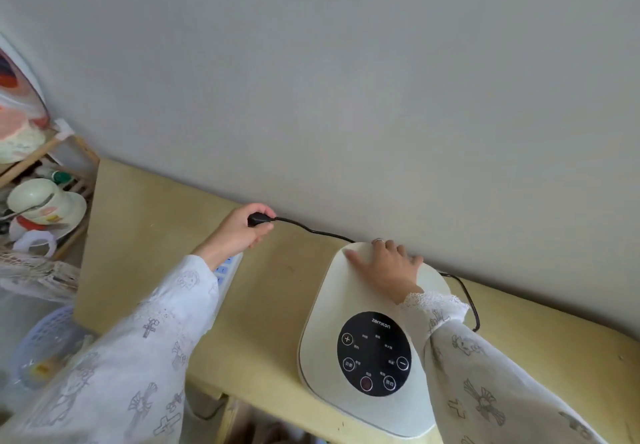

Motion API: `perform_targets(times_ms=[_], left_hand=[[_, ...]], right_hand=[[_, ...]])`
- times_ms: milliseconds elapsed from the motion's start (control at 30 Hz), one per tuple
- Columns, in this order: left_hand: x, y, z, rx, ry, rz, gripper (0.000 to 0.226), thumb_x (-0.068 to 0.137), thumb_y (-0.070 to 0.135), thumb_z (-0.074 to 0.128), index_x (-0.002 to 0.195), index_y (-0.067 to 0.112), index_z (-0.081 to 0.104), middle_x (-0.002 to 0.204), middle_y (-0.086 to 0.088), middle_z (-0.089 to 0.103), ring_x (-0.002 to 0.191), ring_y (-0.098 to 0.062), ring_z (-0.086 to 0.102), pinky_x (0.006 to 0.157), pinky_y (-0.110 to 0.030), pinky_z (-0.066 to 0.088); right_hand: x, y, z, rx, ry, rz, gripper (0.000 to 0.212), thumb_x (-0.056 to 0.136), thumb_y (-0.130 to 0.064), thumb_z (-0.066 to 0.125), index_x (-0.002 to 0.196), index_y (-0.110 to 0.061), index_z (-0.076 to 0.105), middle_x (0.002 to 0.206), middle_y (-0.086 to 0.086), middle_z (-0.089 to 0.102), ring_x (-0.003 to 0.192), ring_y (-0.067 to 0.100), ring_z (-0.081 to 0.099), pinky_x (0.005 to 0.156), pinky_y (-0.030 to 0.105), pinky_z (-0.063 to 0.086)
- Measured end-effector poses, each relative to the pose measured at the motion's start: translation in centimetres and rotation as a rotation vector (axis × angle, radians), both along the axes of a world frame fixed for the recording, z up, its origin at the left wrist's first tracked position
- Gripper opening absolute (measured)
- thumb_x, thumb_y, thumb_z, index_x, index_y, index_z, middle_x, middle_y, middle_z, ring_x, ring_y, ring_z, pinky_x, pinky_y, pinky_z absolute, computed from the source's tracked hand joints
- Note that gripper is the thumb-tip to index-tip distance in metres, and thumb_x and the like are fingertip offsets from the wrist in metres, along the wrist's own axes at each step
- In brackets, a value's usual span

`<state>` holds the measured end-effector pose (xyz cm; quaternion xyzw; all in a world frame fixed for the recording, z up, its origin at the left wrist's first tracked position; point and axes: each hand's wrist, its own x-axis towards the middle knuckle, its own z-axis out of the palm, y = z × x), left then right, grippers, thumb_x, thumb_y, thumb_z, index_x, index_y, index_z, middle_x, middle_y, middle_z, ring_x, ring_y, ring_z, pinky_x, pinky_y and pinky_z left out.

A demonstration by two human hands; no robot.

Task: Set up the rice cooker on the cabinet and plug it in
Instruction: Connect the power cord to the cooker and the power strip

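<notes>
A white rice cooker (332, 326) with a round black control panel (374, 353) stands on the yellow cabinet top (145, 222), near the wall. My right hand (388, 267) lies flat on the far part of its lid, fingers spread. My left hand (239, 229) grips the black plug (258, 218) close to the wall. The black cord (311, 230) runs from the plug along the wall, behind the cooker, and loops out on the right. A white power strip (227, 270) lies under my left wrist, mostly hidden by the sleeve.
A wooden rack (69, 166) at the left holds cups, a saucer and other dishes. A pale blue plastic basket (45, 343) sits lower left, below the cabinet edge. The grey wall (346, 97) runs right behind the cabinet.
</notes>
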<state>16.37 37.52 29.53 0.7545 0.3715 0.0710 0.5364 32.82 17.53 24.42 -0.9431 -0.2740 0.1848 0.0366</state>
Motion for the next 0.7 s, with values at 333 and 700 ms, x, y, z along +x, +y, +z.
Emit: perform_targets(times_ms=[333,700], left_hand=[[-4.5,3.3,-3.3,-0.140,0.008,0.117,0.015,0.091,0.011,0.055,0.105,0.009,0.062,0.084,-0.007,0.057,0.066,-0.016,0.054,0.063,-0.022,0.050],[-5.9,7.6,-6.7,0.501,0.552,-0.222,0.039,0.091,0.020,0.053,0.130,0.024,0.054,0.130,-0.002,0.056,0.124,-0.029,0.039,0.099,-0.038,0.027]], right_hand=[[-1.5,0.7,-2.5,0.155,-0.235,0.026,0.071,0.079,-0.070,0.027,0.118,-0.018,0.055,0.112,0.000,0.059,0.112,0.021,0.049,0.095,0.040,0.027],[-5.4,4.8,-1.7,0.174,-0.212,0.231,0.053,0.086,-0.062,0.040,0.112,-0.020,0.060,0.112,-0.002,0.061,0.111,0.020,0.051,0.097,0.040,0.027]])
